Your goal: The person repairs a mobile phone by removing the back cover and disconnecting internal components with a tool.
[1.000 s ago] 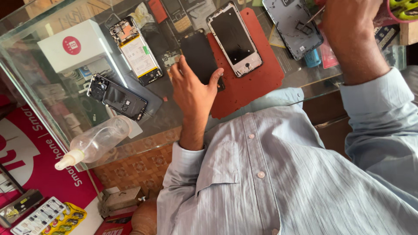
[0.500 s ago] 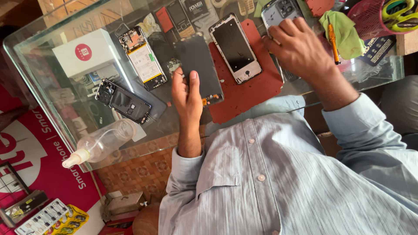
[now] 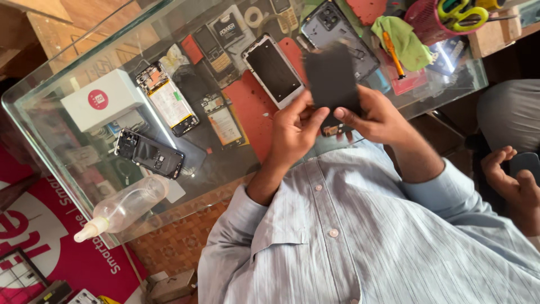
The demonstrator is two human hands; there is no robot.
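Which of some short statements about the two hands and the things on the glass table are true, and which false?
1. Both hands, the left hand and the right hand, hold the black phone panel. True.
2. The plastic squeeze bottle stands upright. False: it lies on its side.
3. The white box rests on the glass table. True.
4. The orange-handled screwdriver is in the right hand. False: it lies on the green cloth.

The person wears a long-sleeved button-front shirt (image 3: 360, 247) in pale blue-grey fabric with fine vertical stripes. Small round light buttons (image 3: 334, 232) run down the placket. Both sleeves are cuffed. Left hand (image 3: 292, 132) and right hand (image 3: 377, 115) are bare, without gloves.
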